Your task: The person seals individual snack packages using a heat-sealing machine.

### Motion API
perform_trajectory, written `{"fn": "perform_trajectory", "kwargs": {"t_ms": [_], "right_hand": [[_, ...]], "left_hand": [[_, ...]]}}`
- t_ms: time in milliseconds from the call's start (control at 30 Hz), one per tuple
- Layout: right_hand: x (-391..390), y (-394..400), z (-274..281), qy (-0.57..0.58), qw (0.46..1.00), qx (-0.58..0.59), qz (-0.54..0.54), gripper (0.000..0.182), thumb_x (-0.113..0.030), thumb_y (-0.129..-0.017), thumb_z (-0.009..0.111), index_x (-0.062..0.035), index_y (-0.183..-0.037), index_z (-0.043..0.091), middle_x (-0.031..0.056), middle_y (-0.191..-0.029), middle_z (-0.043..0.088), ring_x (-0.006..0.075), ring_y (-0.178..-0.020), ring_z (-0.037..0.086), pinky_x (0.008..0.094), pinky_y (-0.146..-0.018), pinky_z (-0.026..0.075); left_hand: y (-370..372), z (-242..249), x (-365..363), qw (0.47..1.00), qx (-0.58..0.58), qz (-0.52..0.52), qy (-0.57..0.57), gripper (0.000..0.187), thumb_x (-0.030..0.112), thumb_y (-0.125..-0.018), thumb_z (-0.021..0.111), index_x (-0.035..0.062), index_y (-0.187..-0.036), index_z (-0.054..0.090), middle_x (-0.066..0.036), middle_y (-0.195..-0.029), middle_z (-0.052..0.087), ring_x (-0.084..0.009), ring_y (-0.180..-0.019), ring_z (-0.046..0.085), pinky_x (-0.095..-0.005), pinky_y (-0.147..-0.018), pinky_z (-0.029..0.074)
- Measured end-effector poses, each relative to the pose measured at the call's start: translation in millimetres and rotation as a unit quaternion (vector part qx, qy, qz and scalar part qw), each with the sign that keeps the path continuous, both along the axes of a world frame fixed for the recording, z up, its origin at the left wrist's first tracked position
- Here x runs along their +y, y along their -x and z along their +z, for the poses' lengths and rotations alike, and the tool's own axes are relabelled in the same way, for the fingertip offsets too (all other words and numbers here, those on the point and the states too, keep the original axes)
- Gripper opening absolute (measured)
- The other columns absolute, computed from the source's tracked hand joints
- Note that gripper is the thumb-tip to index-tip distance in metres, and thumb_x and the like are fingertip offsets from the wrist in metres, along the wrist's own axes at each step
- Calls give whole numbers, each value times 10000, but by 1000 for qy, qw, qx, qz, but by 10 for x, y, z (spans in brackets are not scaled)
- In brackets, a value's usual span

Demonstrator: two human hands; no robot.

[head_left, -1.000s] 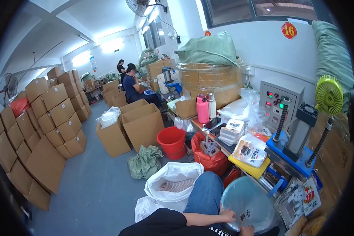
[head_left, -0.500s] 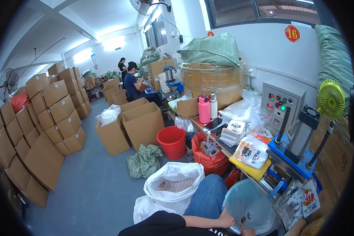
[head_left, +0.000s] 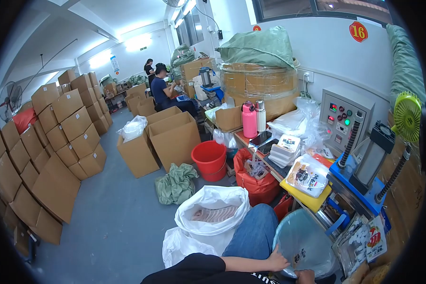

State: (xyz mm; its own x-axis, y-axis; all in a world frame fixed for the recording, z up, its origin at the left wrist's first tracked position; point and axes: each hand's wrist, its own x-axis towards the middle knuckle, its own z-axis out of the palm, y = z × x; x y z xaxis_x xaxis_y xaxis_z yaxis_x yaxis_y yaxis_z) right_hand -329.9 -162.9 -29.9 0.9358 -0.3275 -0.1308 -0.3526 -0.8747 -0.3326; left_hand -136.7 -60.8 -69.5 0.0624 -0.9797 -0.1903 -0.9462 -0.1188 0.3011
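Note:
A light-blue tub (head_left: 288, 228) stands beside my right knee, with clear plastic film and dark print inside it. My left hand (head_left: 276, 261) is closed at the tub's near left rim, its thumb lying along the edge. Close by, at the bottom of the view, my right hand (head_left: 305, 276) is closed at the near rim. What its fingers hold is hidden. Left of my jeans-clad leg, a white sack (head_left: 212, 201) stands open with pale, striped-looking contents.
On the bench are printed white packs (head_left: 308, 175) on a yellow board, stacked white trays (head_left: 285, 149) and a blue press (head_left: 357, 182). Behind the sack stand a red bucket (head_left: 209, 163), an orange-red bag (head_left: 252, 180) and open cartons (head_left: 174, 142). Stacked boxes line the left; two people work farther back.
The view has shifted slightly, so the surroundings sit a little higher and to the right. Both my hands stay at the tub's near edge.

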Motion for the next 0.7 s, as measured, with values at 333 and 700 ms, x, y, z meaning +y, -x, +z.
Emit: {"fn": "perform_trajectory", "kwargs": {"t_ms": [333,700], "right_hand": [[20,30,-24,6,999,54,2,360,-31,-654,628,-134,-994,689,193,-857,656,380,-825,624,469,-744,481],[275,-113,-46,-30,999,3,-22,170,-44,-726,547,-78,-854,654,188,-803,642,389,-782,612,488,-690,472]], "left_hand": [[-39,112,-8,998,1,-64,-12,493,395,-943,359,69,-777,689,-138,-772,674,-298,-866,650,-636,-1024,155],[-288,278,-6,985,-5,-95,-144,446,439,-922,364,114,-957,668,-117,-815,669,-297,-838,644,-519,-852,307]]}}
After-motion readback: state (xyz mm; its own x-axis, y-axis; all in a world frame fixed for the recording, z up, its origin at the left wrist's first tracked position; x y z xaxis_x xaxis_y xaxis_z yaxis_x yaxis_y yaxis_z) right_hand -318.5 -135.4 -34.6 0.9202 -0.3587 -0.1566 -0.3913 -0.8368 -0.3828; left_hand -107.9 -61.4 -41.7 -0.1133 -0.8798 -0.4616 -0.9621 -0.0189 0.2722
